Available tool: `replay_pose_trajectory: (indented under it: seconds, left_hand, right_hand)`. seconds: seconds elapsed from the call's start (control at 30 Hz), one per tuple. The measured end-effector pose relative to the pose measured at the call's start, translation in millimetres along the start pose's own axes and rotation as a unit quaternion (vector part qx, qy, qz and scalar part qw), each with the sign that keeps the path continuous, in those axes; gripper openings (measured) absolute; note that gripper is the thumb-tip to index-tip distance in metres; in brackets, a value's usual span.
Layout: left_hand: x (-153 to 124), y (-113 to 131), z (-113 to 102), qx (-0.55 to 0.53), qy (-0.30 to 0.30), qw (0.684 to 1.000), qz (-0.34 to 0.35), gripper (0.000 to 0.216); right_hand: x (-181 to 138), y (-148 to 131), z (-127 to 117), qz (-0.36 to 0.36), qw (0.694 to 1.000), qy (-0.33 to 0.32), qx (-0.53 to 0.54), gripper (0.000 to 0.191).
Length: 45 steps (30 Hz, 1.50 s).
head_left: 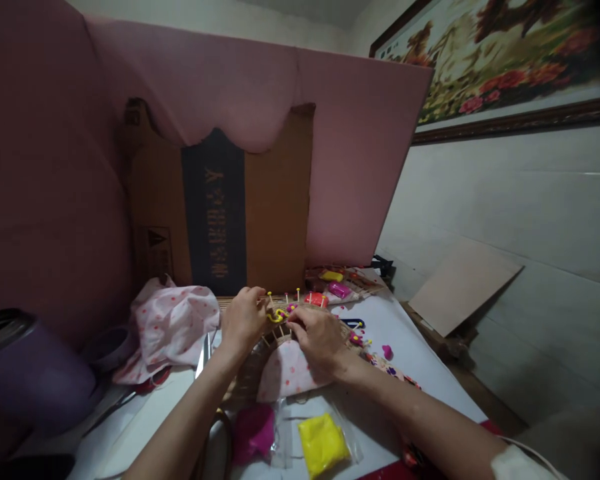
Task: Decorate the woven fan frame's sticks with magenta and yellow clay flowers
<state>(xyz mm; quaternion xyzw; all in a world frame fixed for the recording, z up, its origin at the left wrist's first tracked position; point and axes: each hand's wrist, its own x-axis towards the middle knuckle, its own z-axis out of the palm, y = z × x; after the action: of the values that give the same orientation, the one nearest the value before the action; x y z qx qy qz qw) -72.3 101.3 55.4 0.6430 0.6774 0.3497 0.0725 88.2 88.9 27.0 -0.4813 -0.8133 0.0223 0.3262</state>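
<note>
My left hand (244, 319) has its fingers closed beside the tops of thin sticks. What it pinches, if anything, is hidden. My right hand (317, 333) bends over the same spot, thumb and fingers pressed together, their contents unclear. Between the hands lies a wavy yellow clay strip (277, 316) with small pink clay bits. Several upright sticks (299, 295) with yellow or pink heads stand behind, along a curved cardboard craft piece (250, 373). Below the right hand is a white cloth with pink dots (290, 370), shaped like a half circle on the craft piece.
A pink clay packet (254, 433) and a yellow one (324, 443) lie in front. Dotted cloth (175, 320), scissors (113, 408) and a purple container (27, 373) are left. A cardboard sheet (275, 207) stands behind. A pink clay lump (387, 351) lies right.
</note>
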Motion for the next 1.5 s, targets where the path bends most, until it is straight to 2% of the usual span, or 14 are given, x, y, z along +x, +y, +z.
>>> replay_pose_trajectory:
  seconds: [0.13, 0.27, 0.47, 1.03, 1.27, 1.5]
  left_hand:
    - [-0.8, 2.8, -2.5, 0.067, -0.016, 0.997, -0.044, 0.029]
    - [4.0, -3.0, 0.1, 0.062, -0.046, 0.995, -0.070, 0.032]
    - [5.4, -5.9, 3.6, 0.038, -0.071, 0.994, -0.075, 0.029]
    - [5.2, -6.2, 5.1, 0.041, -0.067, 0.994, -0.078, 0.029]
    - [5.0, -5.8, 5.3, 0.041, -0.069, 0.994, -0.077, 0.028]
    - [5.4, -6.4, 5.9, 0.046, -0.069, 0.994, -0.075, 0.028]
  right_hand:
    - [1.5, 0.5, 4.4, 0.001, 0.999, -0.016, -0.031, 0.008]
    - [4.0, 0.5, 5.9, 0.001, 0.998, -0.018, -0.054, 0.008]
    - [6.4, -0.1, 9.6, 0.006, 0.997, -0.011, -0.076, 0.010]
    - [9.2, 3.6, 14.9, -0.008, 0.997, -0.008, -0.078, 0.010]
    - [-2.2, 7.2, 0.0, -0.066, 0.995, -0.020, -0.066, 0.014]
    - [-6.8, 9.9, 1.1, -0.105, 0.990, -0.032, -0.086, 0.017]
